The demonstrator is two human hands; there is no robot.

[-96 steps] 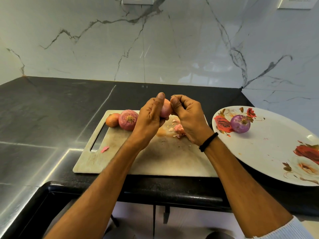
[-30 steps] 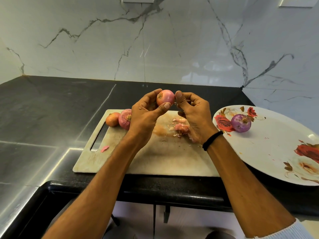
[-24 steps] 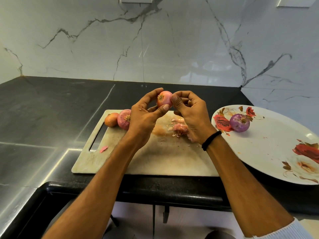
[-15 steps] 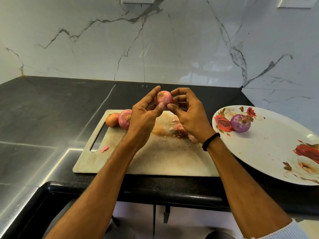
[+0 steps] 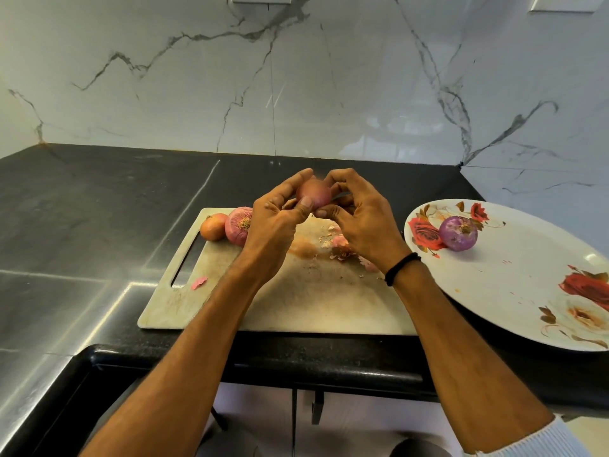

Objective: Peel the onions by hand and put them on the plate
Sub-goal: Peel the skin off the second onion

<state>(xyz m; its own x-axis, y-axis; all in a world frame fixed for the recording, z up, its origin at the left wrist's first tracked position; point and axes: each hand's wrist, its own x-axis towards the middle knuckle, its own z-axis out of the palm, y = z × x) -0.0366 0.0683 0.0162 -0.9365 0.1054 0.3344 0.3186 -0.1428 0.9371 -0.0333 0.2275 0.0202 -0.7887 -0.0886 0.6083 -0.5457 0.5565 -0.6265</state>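
On the dark table (image 5: 82,225), at 9 o'clock, a broad run of open surface reached to the cutting board (image 5: 296,308), whose near edge lay close to the table's front lip. At the board's 10 o'clock corner, beside the handle slot, a small orange onion (image 5: 213,226) touched a larger pink onion (image 5: 238,226), both unpeeled. A pink scrap of skin (image 5: 198,282) lay at 8 o'clock by the slot. Over the board's 12 o'clock edge the left hand (image 5: 273,225) and right hand (image 5: 364,225) closed round one held onion (image 5: 314,192), lifted off the board. The left thumb pressed its front, and the right fingers (image 5: 342,177) curled over its far side. Loose peelings (image 5: 339,245) lay beneath the right hand. At 3 o'clock sat the flowered plate (image 5: 527,291), its left rim just beside the board. A peeled purple onion (image 5: 458,233) rested at the plate's 10 o'clock.
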